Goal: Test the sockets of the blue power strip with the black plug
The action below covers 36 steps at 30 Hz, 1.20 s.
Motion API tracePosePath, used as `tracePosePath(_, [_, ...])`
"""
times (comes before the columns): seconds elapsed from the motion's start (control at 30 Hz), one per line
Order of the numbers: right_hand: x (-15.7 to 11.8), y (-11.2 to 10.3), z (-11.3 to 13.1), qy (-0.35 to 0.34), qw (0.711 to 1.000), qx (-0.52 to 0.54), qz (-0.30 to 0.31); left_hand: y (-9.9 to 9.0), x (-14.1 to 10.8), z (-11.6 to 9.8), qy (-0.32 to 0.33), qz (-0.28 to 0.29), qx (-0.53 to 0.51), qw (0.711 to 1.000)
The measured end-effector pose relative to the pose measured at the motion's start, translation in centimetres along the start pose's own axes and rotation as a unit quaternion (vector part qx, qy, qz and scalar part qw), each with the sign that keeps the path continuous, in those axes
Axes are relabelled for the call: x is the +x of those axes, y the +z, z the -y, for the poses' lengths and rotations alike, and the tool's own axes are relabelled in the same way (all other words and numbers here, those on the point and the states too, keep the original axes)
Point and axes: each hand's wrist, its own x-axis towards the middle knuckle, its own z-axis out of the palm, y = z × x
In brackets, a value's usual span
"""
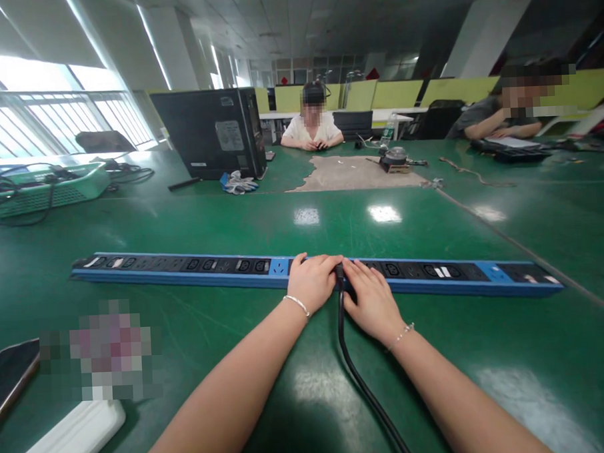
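A long blue and black power strip (234,269) lies across the green table (192,221), its sockets facing up. At its middle, my left hand (313,281) rests over the strip, with thumb and fingers closed around the black plug (339,271) of a thick black cable (361,377). My right hand (372,297) lies on the strip just right of the plug, fingers stretched forward and fingertips near it. The cable runs down between my forearms toward the near edge. Whether the plug sits in a socket is hidden by my fingers.
At the left are a phone (11,373), a white object (71,440) and a green basket (75,186) of cables. Farther back stand a black computer case (208,134), gloves (239,183) and brown cardboard (344,172). Two people (311,126) sit across the table.
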Motion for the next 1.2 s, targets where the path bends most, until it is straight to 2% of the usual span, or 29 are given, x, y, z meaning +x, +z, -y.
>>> tracePosePath(0.2, [0.2,0.2,0.0,0.005,1.0,-0.007,-0.009,-1.0,0.9,-0.6,0.072,0.039,0.097,0.992])
tracePosePath(0.37, [0.4,0.1,0.0,0.005,1.0,-0.001,-0.014,-1.8,2.8,-1.6,0.093,0.127,0.165,0.974])
tracePosePath(0.57, [0.5,0.1,0.0,0.012,0.999,0.004,-0.03,-2.6,4.7,-0.6,0.188,0.212,0.176,0.943])
tracePosePath(0.67, [0.5,0.2,0.0,0.013,0.999,0.008,-0.037,-2.7,4.9,-0.1,0.199,0.216,0.182,0.939])
tracePosePath(0.87, [0.7,0.2,-0.3,0.011,0.999,0.025,-0.046,-2.2,4.4,0.1,0.172,0.199,0.172,0.95])
tracePosePath(1.2, [0.6,0.4,-0.4,0.004,0.999,0.022,-0.049,-2.3,4.5,0.2,0.167,0.217,0.16,0.948])
